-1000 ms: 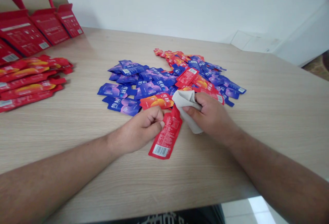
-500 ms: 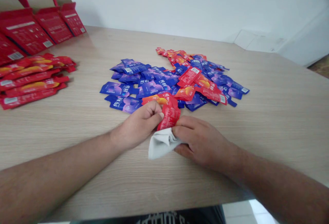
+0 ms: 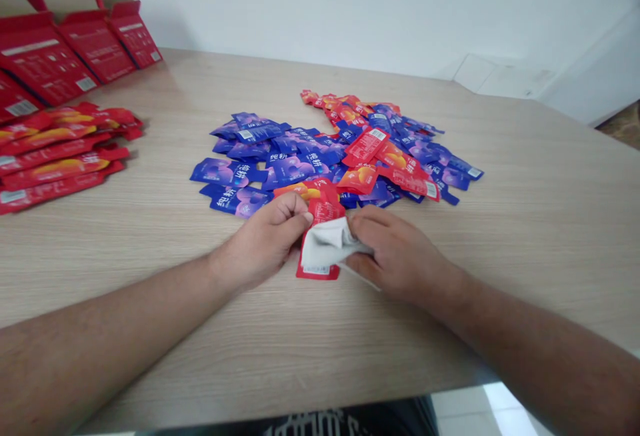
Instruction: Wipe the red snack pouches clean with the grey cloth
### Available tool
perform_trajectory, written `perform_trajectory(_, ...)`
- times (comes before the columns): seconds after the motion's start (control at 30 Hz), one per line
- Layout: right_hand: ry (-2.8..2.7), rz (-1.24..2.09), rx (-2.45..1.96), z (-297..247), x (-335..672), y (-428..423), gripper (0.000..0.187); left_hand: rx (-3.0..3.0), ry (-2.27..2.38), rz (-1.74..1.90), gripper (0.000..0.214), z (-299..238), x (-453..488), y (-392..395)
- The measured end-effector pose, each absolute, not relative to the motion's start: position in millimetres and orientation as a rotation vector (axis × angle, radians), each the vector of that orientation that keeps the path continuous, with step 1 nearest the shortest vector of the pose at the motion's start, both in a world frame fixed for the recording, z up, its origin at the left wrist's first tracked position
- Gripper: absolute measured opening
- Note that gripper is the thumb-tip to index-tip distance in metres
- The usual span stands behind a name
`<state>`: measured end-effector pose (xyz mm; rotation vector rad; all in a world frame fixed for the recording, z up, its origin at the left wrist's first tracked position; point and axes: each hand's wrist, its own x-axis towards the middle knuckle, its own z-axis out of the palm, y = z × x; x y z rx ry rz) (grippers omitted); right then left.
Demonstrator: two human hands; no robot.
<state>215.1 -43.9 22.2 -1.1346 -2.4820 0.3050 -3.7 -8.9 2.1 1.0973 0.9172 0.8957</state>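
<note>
My left hand (image 3: 273, 236) is closed, pinching the left edge of a red pouch (image 3: 320, 273) near its upper end. The pouch is held upright in front of me, its barcode end down. Bunched in my right hand (image 3: 397, 249) is a white cloth (image 3: 327, 243), which lies across the pouch and hides its middle. Just behind my hands spreads a heap of flat pouches, among them a blue pouch (image 3: 295, 169) with pink-purple pictures and a red pouch (image 3: 360, 178) with orange fruit pictures.
At the left lies a stack of red pouches (image 3: 65, 163). Several open red cardboard boxes (image 3: 50, 56) stand behind it. A white wall (image 3: 325, 16) rises along the back of the wooden table (image 3: 225, 356), whose front edge is close to me.
My right hand has moved the cloth up over the red pouch, and the pouch's lower barcode end now shows beneath it. My left hand keeps its pinch.
</note>
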Motion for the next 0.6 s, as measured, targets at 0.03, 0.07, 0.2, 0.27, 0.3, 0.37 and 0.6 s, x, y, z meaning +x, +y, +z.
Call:
perform_trajectory(0.03,-2.438,0.299,-1.179,21.6,216.4,-42.2,0.011,1.078,0.913,0.898,0.016,2.6,-3.0,-9.4)
perform_trajectory(0.07,-2.424,0.305,-1.187,21.1,216.8,-41.6,0.012,1.067,0.911,0.899,0.016,3.2,-2.5,-10.0)
perform_trajectory(0.2,-2.614,0.392,-0.951,21.0,214.3,-44.9,0.006,1.027,0.899,0.919,0.015,6.5,-1.9,-11.9)
perform_trajectory(0.27,-2.636,0.390,-0.939,21.4,215.4,-43.5,0.005,0.999,0.887,0.930,0.015,7.5,-1.8,-11.7)
perform_trajectory(0.3,-2.602,0.371,-0.992,21.4,217.0,-41.2,0.006,0.983,0.884,0.930,0.015,7.6,-1.7,-11.4)
perform_trajectory(0.37,-2.488,0.310,-1.133,21.0,220.7,-35.6,0.012,0.959,0.889,0.920,0.016,7.4,-1.5,-10.7)
perform_trajectory(0.6,-2.617,0.441,-0.952,20.9,216.9,-40.6,0.009,1.011,0.901,0.923,0.013,4.2,-3.1,-10.8)
